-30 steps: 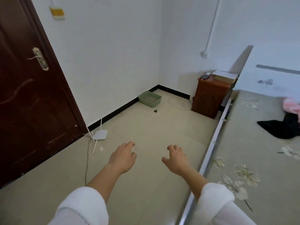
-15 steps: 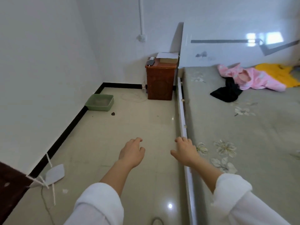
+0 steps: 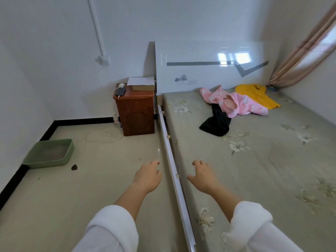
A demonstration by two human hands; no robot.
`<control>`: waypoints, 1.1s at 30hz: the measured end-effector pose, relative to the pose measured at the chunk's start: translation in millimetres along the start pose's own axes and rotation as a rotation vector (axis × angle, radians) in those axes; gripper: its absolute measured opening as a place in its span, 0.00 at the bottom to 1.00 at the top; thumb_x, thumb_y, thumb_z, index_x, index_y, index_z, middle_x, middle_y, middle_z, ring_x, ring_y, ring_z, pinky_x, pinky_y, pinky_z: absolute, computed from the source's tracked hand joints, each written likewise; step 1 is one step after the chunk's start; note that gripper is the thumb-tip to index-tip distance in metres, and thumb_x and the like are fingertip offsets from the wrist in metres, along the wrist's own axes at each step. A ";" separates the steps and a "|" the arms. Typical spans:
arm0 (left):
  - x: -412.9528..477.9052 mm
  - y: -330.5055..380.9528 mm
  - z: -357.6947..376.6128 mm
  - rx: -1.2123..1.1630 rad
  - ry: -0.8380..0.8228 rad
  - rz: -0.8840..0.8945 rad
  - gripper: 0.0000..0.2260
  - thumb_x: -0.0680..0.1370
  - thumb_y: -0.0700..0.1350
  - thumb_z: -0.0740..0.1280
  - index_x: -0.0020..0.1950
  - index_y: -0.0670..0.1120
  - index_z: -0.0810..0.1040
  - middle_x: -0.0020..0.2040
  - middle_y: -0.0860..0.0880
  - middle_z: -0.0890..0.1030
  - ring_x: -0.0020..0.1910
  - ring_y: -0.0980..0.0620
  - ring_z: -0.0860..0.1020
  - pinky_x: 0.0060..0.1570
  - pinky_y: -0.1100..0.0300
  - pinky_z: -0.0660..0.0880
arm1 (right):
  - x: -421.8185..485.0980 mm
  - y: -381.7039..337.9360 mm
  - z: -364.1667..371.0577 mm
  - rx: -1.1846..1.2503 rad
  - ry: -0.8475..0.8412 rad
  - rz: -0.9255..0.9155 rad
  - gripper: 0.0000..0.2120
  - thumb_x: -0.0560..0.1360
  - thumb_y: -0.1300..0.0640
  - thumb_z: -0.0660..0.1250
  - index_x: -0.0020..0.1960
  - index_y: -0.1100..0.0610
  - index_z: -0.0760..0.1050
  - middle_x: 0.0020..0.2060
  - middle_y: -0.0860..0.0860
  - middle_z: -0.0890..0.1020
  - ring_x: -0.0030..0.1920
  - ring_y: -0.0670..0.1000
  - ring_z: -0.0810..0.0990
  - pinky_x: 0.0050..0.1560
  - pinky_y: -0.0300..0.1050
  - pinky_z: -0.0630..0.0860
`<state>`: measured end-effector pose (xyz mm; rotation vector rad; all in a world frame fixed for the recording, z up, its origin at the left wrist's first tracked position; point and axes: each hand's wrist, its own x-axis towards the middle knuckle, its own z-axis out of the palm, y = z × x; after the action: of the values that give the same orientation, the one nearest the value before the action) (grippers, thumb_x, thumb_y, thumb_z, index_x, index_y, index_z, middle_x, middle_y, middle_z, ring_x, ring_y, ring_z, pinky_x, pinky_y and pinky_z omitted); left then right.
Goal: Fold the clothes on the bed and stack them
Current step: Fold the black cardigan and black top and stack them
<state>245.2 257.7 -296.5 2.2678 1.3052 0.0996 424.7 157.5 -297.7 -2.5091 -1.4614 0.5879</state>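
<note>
Three crumpled garments lie near the head of the bed (image 3: 263, 170): a black one (image 3: 217, 122), a pink flowered one (image 3: 240, 103) partly over it, and a yellow one (image 3: 256, 94) behind. My left hand (image 3: 148, 176) hovers over the floor, fingers loosely curled, holding nothing. On the other side of the white bed rail (image 3: 172, 171), my right hand (image 3: 202, 176) hangs above the mattress edge, also relaxed and empty. Both hands are far from the clothes.
A brown nightstand (image 3: 136, 113) with a book, phone and charger stands left of the white headboard (image 3: 209, 68). A green tray (image 3: 50, 153) sits on the floor by the left wall. A curtain (image 3: 300, 51) hangs at the right.
My view has swung right from the door to the bed, bringing the three garments and headboard fully into sight. My hands stay out in front, empty; the right one now hangs over the mattress.
</note>
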 end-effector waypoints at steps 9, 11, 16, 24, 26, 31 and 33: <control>193.8 21.7 -13.3 0.028 0.018 0.142 0.19 0.81 0.48 0.58 0.72 0.48 0.67 0.75 0.46 0.61 0.73 0.47 0.60 0.69 0.51 0.62 | 162.5 19.0 -40.5 0.035 0.053 0.140 0.28 0.78 0.48 0.60 0.74 0.58 0.59 0.70 0.55 0.66 0.69 0.56 0.64 0.67 0.50 0.65; 245.3 23.8 -18.5 0.047 -0.002 0.187 0.19 0.81 0.47 0.58 0.72 0.47 0.67 0.76 0.45 0.59 0.75 0.46 0.56 0.71 0.50 0.59 | 205.7 21.1 -48.6 0.057 0.077 0.176 0.27 0.78 0.48 0.60 0.73 0.58 0.60 0.70 0.55 0.66 0.68 0.56 0.65 0.66 0.50 0.66; 365.5 29.5 -27.9 0.138 -0.135 0.271 0.19 0.81 0.48 0.57 0.72 0.48 0.66 0.76 0.46 0.59 0.75 0.45 0.56 0.71 0.49 0.61 | 292.8 32.1 -56.0 0.147 0.056 0.324 0.28 0.79 0.48 0.60 0.74 0.58 0.58 0.70 0.56 0.66 0.69 0.56 0.65 0.67 0.50 0.66; 520.8 77.4 7.9 0.269 -0.298 0.439 0.20 0.81 0.49 0.57 0.73 0.49 0.63 0.78 0.45 0.52 0.77 0.44 0.45 0.74 0.50 0.50 | 383.4 95.4 -56.4 0.269 0.040 0.594 0.26 0.79 0.48 0.60 0.73 0.58 0.60 0.69 0.54 0.67 0.68 0.55 0.65 0.66 0.49 0.66; 553.0 93.0 28.2 0.292 -0.352 0.473 0.20 0.81 0.50 0.57 0.74 0.49 0.62 0.78 0.44 0.52 0.77 0.43 0.45 0.75 0.50 0.49 | 403.9 116.1 -56.7 0.292 0.042 0.653 0.26 0.79 0.49 0.59 0.73 0.58 0.60 0.69 0.54 0.67 0.68 0.54 0.66 0.66 0.49 0.66; 627.6 129.8 85.4 0.341 -0.503 0.530 0.20 0.81 0.50 0.57 0.73 0.50 0.62 0.78 0.45 0.52 0.77 0.44 0.47 0.74 0.50 0.51 | 464.1 176.5 -51.7 0.383 0.044 0.762 0.25 0.79 0.49 0.60 0.72 0.58 0.61 0.69 0.54 0.66 0.68 0.53 0.66 0.67 0.50 0.67; 654.7 140.5 108.6 0.359 -0.570 0.531 0.19 0.81 0.50 0.56 0.73 0.50 0.62 0.78 0.47 0.52 0.77 0.46 0.47 0.73 0.51 0.52 | 490.9 203.0 -46.8 0.429 0.039 0.801 0.25 0.79 0.49 0.61 0.72 0.59 0.61 0.69 0.54 0.67 0.68 0.53 0.66 0.66 0.49 0.67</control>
<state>738.9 697.9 -447.3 2.6088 0.4367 -0.5965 821.0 482.1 -445.9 -2.6256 -0.2037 0.8384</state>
